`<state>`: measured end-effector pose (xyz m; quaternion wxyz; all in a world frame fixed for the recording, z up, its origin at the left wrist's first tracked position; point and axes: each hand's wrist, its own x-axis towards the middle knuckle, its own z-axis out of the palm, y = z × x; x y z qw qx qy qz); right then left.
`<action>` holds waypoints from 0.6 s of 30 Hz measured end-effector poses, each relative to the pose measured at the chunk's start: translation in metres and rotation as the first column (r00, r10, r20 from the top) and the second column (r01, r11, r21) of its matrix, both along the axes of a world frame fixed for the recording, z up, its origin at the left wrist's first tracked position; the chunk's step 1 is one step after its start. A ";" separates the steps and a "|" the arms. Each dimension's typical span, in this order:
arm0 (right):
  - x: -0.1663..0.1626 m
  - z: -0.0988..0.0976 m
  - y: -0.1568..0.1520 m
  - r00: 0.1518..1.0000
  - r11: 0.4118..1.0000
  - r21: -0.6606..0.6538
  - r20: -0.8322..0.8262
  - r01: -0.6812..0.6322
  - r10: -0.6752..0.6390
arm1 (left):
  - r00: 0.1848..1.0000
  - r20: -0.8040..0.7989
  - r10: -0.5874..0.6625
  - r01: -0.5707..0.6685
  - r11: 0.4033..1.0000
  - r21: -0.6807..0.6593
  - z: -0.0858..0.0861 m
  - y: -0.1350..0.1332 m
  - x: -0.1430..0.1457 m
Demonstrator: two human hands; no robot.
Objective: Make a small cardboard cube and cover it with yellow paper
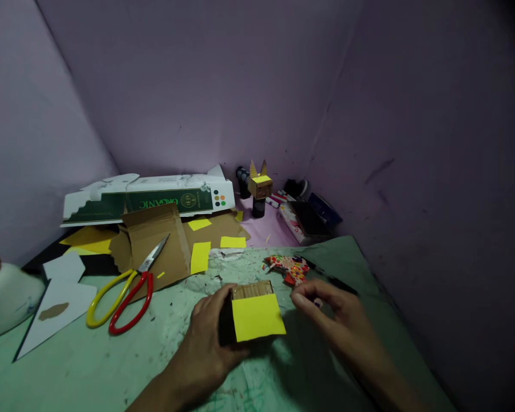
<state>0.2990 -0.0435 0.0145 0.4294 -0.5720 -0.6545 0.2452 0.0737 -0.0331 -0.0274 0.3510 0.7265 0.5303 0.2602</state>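
My left hand (208, 337) is wrapped round the left side of a small cardboard box (252, 290). A yellow paper rectangle (258, 317) covers most of the face turned to me, with a strip of bare brown cardboard above it. To the right of the box, apart from it, my right hand (337, 317) has its thumb and fingertips drawn together. Whatever they may hold is too small or hidden to make out. Just beyond those fingers lies a crumpled red, patterned packet (289, 268).
Scissors (131, 300) with yellow and red handles lie left, partly on brown cardboard (158, 243). Yellow paper pieces (201, 257) lie nearby. A flattened green-and-white carton (167, 197), an eared cardboard box (260, 187) and a dark tablet-like object (311, 219) are at the back.
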 end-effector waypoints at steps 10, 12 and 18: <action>-0.007 -0.009 0.001 0.997 0.976 -0.211 -0.040 0.062 -0.071 | 0.999 -0.023 -0.046 0.051 0.945 0.323 -0.004 -0.005 -0.001; -0.008 -0.011 -0.001 0.996 0.980 -0.187 -0.048 0.061 -0.071 | 0.998 -0.027 -0.052 0.059 0.937 0.344 -0.003 -0.005 -0.001; -0.013 -0.003 -0.002 0.995 0.974 -0.215 -0.057 0.073 -0.087 | 0.997 0.015 -0.071 0.061 0.934 0.352 -0.007 -0.005 0.000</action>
